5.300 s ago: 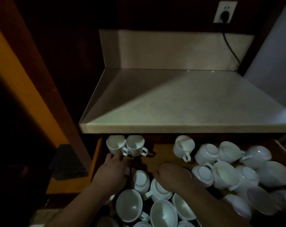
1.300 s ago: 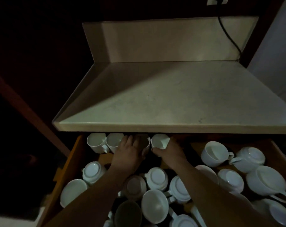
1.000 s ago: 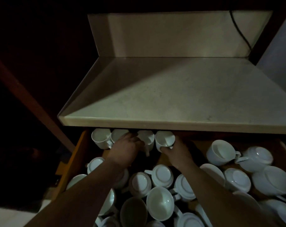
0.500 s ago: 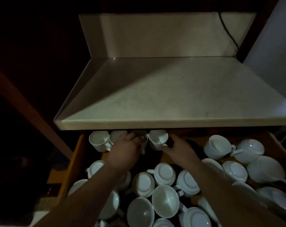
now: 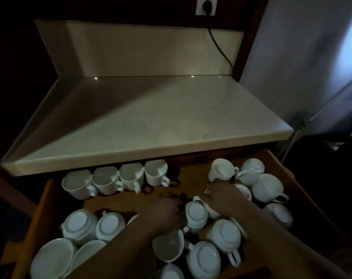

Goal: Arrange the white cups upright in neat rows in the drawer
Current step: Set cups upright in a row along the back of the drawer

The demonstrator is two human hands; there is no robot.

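Observation:
The wooden drawer [image 5: 122, 202] is pulled out under a pale countertop. Several white cups stand upright in a row [image 5: 118, 178] along its back left, handles pointing front right. In the middle, my left hand [image 5: 163, 214] curls against the left side of an upside-down cup [image 5: 196, 215]. Just to the right, my right hand [image 5: 225, 197] lies over a tipped cup [image 5: 212, 211], fingers curled down onto it. Upside-down cups [image 5: 80, 224] and open-mouthed cups [image 5: 168, 247] fill the front in a jumble. More loose cups [image 5: 221, 170] lie at the back right.
The countertop [image 5: 151, 121] overhangs the back of the drawer and hides part of the upright row. A bare strip of drawer floor [image 5: 188, 174] lies to the right of the row. A black cord [image 5: 219, 47] runs up to a wall socket [image 5: 206, 5].
Both hands have let go of the cups in the back row and pulled back to the loose cups in the middle. The row has gained upright cups since the earliest frame.

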